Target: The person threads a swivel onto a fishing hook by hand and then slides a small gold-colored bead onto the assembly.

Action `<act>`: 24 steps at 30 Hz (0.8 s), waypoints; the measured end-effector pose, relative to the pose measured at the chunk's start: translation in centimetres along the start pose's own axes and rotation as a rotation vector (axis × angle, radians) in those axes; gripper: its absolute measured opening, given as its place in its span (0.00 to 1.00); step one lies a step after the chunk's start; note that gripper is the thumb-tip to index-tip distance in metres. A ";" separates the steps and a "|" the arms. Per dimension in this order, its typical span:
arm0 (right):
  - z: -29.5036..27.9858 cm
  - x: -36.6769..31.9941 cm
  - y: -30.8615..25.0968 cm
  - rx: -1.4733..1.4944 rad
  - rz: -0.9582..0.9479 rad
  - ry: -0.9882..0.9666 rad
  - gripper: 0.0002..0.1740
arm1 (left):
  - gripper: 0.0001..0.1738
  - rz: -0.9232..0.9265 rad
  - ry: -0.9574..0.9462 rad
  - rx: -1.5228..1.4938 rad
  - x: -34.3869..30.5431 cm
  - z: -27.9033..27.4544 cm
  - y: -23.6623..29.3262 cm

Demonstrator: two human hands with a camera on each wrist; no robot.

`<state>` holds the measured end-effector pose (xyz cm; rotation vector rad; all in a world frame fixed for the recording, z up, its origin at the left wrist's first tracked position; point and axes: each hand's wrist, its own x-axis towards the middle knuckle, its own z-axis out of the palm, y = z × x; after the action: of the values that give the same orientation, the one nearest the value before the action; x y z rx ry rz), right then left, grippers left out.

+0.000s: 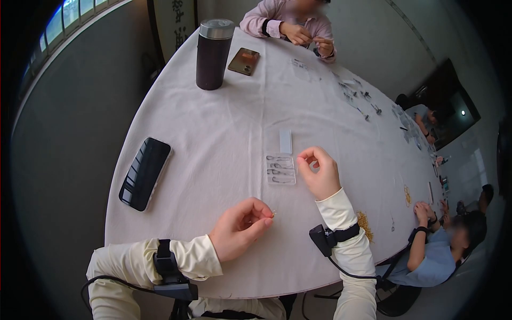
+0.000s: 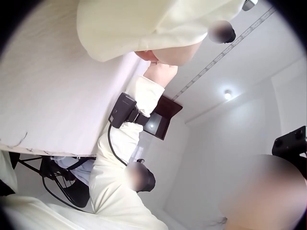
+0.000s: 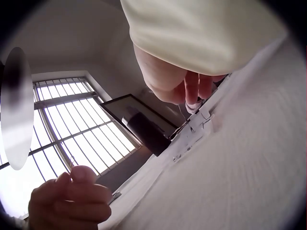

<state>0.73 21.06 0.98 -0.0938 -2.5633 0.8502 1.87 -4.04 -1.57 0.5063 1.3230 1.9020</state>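
My left hand (image 1: 242, 226) pinches a tiny gold-and-clear piece (image 1: 274, 213) between thumb and forefinger, low over the table. In the right wrist view a thin wire loop (image 3: 72, 161) stands up from those fingertips. My right hand (image 1: 321, 173) has thumb and forefinger brought together beside a clear compartment box (image 1: 281, 182). A thin dark strand (image 3: 182, 113) hangs from its fingertips in the right wrist view; its kind is too fine to tell. Several dark looped pieces (image 1: 280, 165) lie in the box. Its pale lid (image 1: 286, 141) lies just beyond.
A phone (image 1: 145, 174) lies at left; a dark tumbler (image 1: 213, 56) and another phone (image 1: 244, 61) stand and lie farther back. A gold pile (image 1: 365, 226) lies right of my right wrist. Other people sit around the white-clothed table (image 1: 213, 133), small parts (image 1: 362, 98) before them.
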 end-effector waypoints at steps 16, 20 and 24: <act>-2.9 -6.7 -5.0 0.649 0.280 -0.287 0.07 | 0.06 -0.043 0.003 -0.111 0.5 -0.2 0.3; -2.4 -7.8 -5.4 0.709 0.258 -0.299 0.07 | 0.07 -0.064 -0.003 -0.179 0.1 -0.2 1.0; -2.4 -8.1 -5.7 0.666 0.197 -0.365 0.05 | 0.07 -0.128 -0.009 -0.168 -0.1 -0.3 1.8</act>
<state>9.45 16.17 2.94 0.0164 -2.4576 1.8972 1.03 -4.64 -0.03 0.3367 1.1490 1.8822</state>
